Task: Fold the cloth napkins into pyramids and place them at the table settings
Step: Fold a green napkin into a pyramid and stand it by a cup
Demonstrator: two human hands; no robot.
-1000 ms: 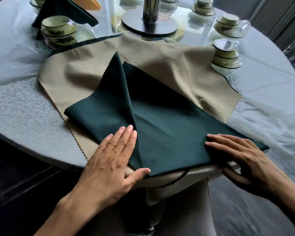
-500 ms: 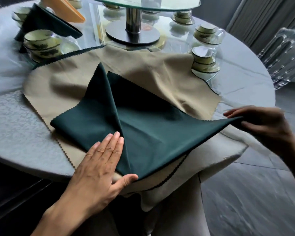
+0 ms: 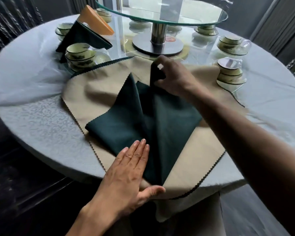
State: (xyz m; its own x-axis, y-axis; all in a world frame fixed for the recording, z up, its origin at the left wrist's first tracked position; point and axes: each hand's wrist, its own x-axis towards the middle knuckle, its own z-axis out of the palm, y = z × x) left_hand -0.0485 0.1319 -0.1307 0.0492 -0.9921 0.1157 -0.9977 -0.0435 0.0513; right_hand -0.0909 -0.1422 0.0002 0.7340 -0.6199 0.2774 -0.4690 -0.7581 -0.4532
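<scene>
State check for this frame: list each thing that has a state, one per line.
Dark green napkin: partly folded, right corner lifted off the cloth.
Left hand: flat, pressing the napkin's near point.
Right hand: pinching the lifted corner.
Beige napkin: spread flat beneath, edge hanging over the table.
Folded green napkin: standing by the bowls.
Folded orange napkin: standing behind it.

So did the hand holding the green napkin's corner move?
Yes. The right hand pinching the dark green napkin corner has swung from the table's near right edge up and across toward the metal stand base, folding that corner over.
</scene>
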